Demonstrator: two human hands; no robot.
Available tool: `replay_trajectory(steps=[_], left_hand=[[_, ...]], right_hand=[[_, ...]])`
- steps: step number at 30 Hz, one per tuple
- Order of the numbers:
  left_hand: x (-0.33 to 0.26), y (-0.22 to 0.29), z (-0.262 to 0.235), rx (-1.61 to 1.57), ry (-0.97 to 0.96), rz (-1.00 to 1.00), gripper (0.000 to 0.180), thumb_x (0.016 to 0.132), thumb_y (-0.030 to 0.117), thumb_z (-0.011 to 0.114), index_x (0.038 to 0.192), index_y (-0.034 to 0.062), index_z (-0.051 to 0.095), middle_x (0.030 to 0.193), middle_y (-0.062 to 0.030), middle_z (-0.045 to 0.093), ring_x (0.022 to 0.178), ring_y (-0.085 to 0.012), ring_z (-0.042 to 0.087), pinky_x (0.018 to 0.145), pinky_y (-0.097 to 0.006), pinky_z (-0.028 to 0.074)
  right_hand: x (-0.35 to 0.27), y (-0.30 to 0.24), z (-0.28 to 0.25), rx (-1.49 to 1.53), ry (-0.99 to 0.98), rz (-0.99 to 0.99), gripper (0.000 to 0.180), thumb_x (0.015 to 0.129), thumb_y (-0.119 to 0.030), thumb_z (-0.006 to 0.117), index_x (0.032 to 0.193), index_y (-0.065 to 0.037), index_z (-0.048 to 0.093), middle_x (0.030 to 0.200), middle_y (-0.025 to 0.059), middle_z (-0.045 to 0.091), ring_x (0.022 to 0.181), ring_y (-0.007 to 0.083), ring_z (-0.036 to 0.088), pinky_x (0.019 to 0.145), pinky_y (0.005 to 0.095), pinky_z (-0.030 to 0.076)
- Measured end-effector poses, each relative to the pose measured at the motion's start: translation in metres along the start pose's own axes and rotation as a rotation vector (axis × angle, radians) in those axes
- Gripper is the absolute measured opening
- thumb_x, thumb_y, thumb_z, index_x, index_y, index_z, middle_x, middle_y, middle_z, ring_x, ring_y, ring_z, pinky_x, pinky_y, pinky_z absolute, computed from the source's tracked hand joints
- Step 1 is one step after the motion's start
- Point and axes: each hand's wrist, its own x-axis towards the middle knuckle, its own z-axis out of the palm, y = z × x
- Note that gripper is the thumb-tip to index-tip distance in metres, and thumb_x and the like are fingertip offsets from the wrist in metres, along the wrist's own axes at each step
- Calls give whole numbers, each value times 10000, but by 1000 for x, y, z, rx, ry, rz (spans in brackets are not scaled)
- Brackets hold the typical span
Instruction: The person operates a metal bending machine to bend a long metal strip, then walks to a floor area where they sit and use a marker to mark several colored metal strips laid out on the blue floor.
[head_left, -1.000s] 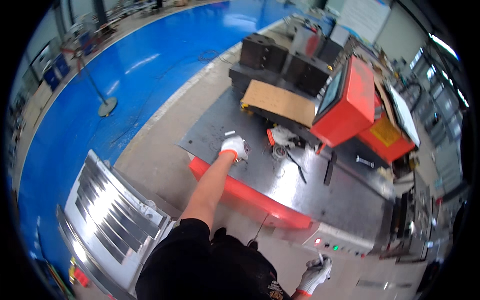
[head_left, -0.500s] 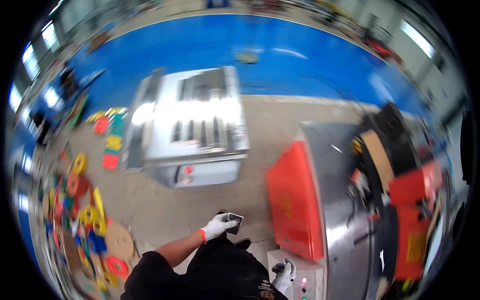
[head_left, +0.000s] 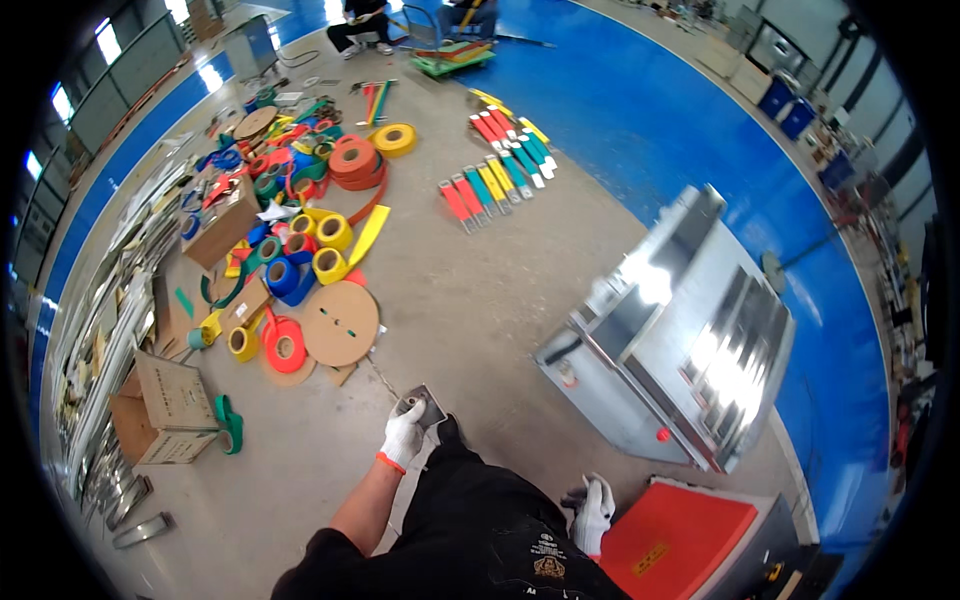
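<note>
My left hand (head_left: 402,436), in a white glove with an orange cuff, is closed around the edge of a small square grey metal piece (head_left: 430,408) with a light rim. Its far side is hidden by the fingers, and a small round part shows near my thumb. My right hand (head_left: 592,510), in a white glove with dark patches, hangs low beside my body. Its fingers are loosely bent, with the thumb side apart, and nothing shows in them. The red panel (head_left: 680,535) of a machine is just right of that hand.
Rolls of coloured strap, including a yellow roll (head_left: 394,140), and a cardboard disc (head_left: 340,323) lie on the left floor. Cut straps (head_left: 485,188) lie ahead. A cardboard box (head_left: 165,410) stands left, a metal cabinet (head_left: 640,390) right. Two people sit far off near a green cart (head_left: 452,60).
My view has swung left, bringing the strap pile into the middle left and shifting the metal cabinet rightward. My left hand still holds the metal piece. My right hand has left the control box.
</note>
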Motion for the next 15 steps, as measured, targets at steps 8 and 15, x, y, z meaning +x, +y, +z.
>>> replay_trajectory(steps=[8, 15], left_hand=[[116, 126, -12, -11, 120, 199, 325, 880, 108, 790, 1148, 90, 607, 853, 7, 617, 717, -150, 622, 617, -333, 537], [304, 148, -17, 547, 512, 225, 506, 799, 137, 808, 1209, 3, 543, 888, -58, 630, 756, -175, 614, 675, -345, 530]], right_hand=[[102, -97, 237, -173, -389, -64, 290, 1092, -217, 503, 1214, 7, 641, 812, 148, 723, 646, 219, 702, 608, 341, 581], [240, -113, 349, -161, -349, -24, 282, 1070, -220, 544, 1222, 0, 632, 854, 159, 729, 666, 236, 718, 604, 351, 595]])
